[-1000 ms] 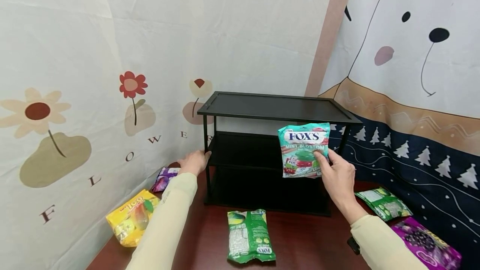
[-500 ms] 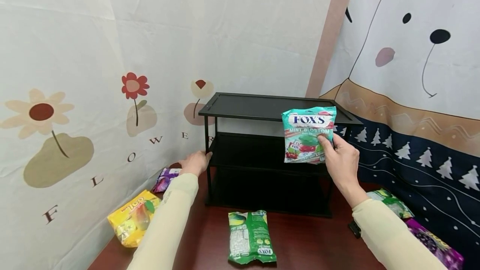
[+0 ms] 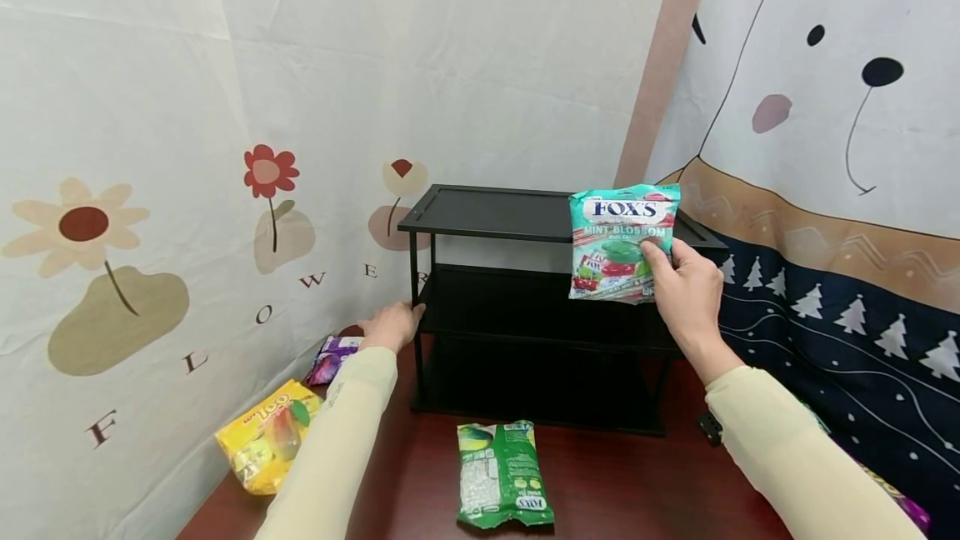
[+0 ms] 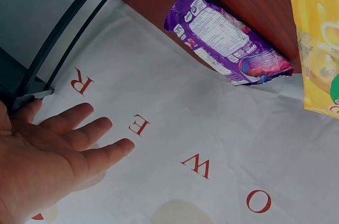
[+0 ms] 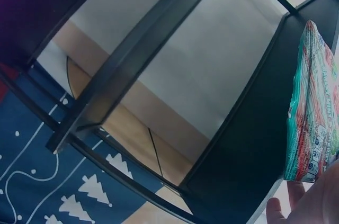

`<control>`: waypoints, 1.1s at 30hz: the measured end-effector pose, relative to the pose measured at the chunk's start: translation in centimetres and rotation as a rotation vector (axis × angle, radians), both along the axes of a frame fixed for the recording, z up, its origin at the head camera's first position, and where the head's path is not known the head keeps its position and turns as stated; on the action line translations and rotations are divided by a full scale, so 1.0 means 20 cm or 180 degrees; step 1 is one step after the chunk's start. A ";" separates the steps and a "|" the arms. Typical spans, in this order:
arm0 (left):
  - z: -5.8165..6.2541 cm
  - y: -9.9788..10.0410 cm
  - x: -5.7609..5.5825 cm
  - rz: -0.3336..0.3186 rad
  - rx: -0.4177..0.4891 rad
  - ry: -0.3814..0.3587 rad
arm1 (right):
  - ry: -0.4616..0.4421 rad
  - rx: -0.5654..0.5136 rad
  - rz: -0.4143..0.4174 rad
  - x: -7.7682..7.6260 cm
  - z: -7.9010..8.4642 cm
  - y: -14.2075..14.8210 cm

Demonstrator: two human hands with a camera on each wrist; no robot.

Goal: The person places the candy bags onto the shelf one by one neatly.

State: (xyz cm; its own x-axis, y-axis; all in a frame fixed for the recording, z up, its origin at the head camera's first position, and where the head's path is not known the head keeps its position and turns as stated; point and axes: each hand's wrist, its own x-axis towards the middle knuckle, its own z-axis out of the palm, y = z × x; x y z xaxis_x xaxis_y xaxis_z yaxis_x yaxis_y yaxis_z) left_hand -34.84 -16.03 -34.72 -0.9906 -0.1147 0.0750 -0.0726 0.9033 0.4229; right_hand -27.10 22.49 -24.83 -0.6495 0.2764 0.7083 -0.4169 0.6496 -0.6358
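My right hand pinches a teal bag of Fox's Mint Blossom candy, thumb on its front. The bag is upright before the right part of a black rack, its upper part overlapping the top shelf. In the right wrist view the bag shows edge-on beside a black shelf. My left hand touches the rack's left front post at middle-shelf height. Seen from the left wrist, that hand has several fingers extended and apart, one reaching the rack's corner; its thumb is hidden.
A green candy bag lies on the red-brown table before the rack. Yellow and purple bags sit at left. A purple bag is mostly hidden behind my right sleeve. Printed cloth hangs behind.
My right hand has lifted the teal candy bag from in front of the middle shelf to the top shelf's height, slightly rightward. My left hand stays at the post. My right sleeve covers more bags.
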 end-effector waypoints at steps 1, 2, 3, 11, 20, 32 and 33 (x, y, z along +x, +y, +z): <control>0.00 0.00 0.00 0.0000 -0.0001 0.0001 | -0.0011 -0.0014 -0.0004 0.00 0.01 0.00; 0.00 0.00 0.00 0.0000 -0.0004 0.0006 | -0.0021 -0.0028 -0.0010 -0.01 0.02 0.00; 0.00 0.00 0.00 0.0002 -0.0006 0.0009 | -0.0034 -0.0047 -0.0016 -0.01 0.03 0.00; 0.00 -0.01 0.00 -0.0012 -0.0014 0.0043 | -0.0291 -0.0169 0.0005 -0.03 0.15 0.01; 0.00 0.00 0.00 -0.0012 0.0019 0.0018 | -0.0621 -0.0428 0.0114 -0.06 0.26 0.01; 0.01 0.00 0.01 -0.0022 -0.0004 0.0014 | -0.1096 -0.0890 0.0370 -0.14 0.37 0.02; 0.01 0.00 0.01 -0.0018 0.0010 0.0013 | -0.1123 -0.0907 0.0355 -0.15 0.37 0.02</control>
